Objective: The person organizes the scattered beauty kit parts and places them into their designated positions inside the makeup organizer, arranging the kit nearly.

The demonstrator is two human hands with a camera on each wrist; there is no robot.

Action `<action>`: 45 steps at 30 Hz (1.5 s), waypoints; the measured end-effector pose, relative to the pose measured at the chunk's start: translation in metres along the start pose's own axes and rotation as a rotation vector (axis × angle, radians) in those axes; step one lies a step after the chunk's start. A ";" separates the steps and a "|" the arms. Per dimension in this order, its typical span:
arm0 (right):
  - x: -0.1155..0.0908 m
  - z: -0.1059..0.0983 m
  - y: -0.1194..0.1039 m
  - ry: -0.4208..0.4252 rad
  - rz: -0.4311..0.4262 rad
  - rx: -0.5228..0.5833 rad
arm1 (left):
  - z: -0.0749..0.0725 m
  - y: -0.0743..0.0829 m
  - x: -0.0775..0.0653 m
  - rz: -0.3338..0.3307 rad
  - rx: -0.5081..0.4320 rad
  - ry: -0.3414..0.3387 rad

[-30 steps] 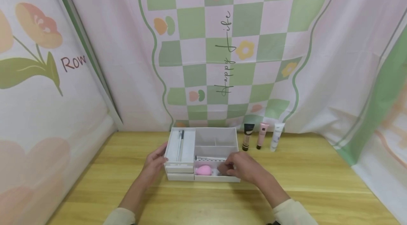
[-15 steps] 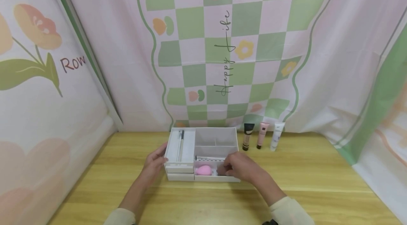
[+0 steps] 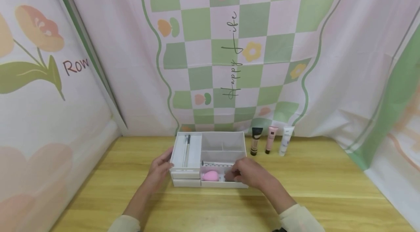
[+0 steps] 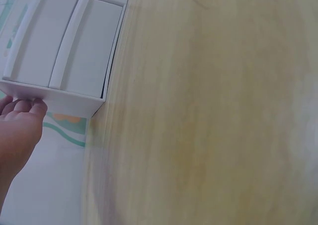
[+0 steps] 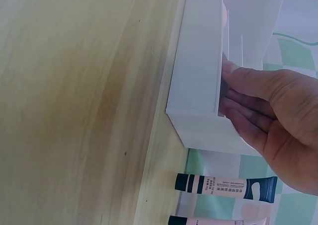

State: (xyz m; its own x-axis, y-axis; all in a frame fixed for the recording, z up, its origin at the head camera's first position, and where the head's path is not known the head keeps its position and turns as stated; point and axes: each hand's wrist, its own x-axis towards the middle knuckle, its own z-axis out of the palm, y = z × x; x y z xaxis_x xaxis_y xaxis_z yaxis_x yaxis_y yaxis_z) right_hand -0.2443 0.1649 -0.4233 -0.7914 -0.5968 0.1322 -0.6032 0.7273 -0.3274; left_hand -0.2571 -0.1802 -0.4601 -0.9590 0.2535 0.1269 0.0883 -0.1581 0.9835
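A white desktop organizer (image 3: 223,184) stands on the table, with stacked drawers at its left and open compartments at its right. My left hand (image 3: 159,166) rests against its left side wall, fingers touching the wall in the left wrist view. My right hand (image 3: 248,172) reaches into the front right compartment. Its thumb and fingers pinch a small brown thing (image 5: 223,88), mostly hidden by the hand and the front wall. Beside it in that compartment lies a pink makeup sponge (image 3: 210,176). Slim brushes (image 3: 186,150) lie in the top left tray.
Three tubes stand behind and right of the organizer: a black and beige one (image 3: 255,141), a pink one (image 3: 270,140) and a white one (image 3: 286,141). A dotted item (image 3: 216,164) lies in the middle compartment. A patterned curtain (image 3: 226,61) hangs behind the table.
Almost nothing differs. My right hand has shifted only slightly within the front right compartment; the left hand keeps its place on the organizer's side.
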 end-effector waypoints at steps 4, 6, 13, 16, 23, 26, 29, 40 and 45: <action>-0.001 0.002 0.002 0.009 -0.013 -0.016 | 0.001 0.000 0.000 0.003 0.001 0.004; -0.001 0.002 0.002 0.011 -0.014 -0.019 | 0.002 0.001 0.000 0.003 0.004 0.009; 0.000 0.004 0.004 0.003 -0.006 -0.022 | 0.003 0.002 0.000 -0.011 0.016 0.028; -0.001 0.005 0.004 0.004 0.001 -0.024 | 0.003 0.002 -0.001 -0.010 0.013 0.031; -0.005 0.006 0.005 0.033 0.001 -0.033 | 0.003 0.000 -0.001 -0.003 0.004 0.019; -0.009 0.006 0.006 0.063 0.007 -0.017 | 0.003 0.001 -0.002 -0.003 0.011 0.013; -0.012 0.003 0.008 0.097 0.007 0.008 | 0.003 0.002 -0.002 0.001 0.022 0.016; -0.022 -0.005 0.019 0.138 0.065 0.157 | 0.002 0.000 -0.001 0.001 0.005 0.024; -0.026 -0.010 0.024 0.188 0.116 0.142 | 0.001 0.001 -0.001 -0.002 0.019 0.016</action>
State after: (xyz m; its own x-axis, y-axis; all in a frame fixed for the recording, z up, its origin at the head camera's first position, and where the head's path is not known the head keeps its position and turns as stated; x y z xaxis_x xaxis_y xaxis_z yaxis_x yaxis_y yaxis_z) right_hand -0.2392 0.2016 -0.4252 -0.8672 -0.4289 0.2530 -0.4975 0.7245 -0.4770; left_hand -0.2554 -0.1795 -0.4596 -0.9634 0.2382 0.1229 0.0913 -0.1393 0.9860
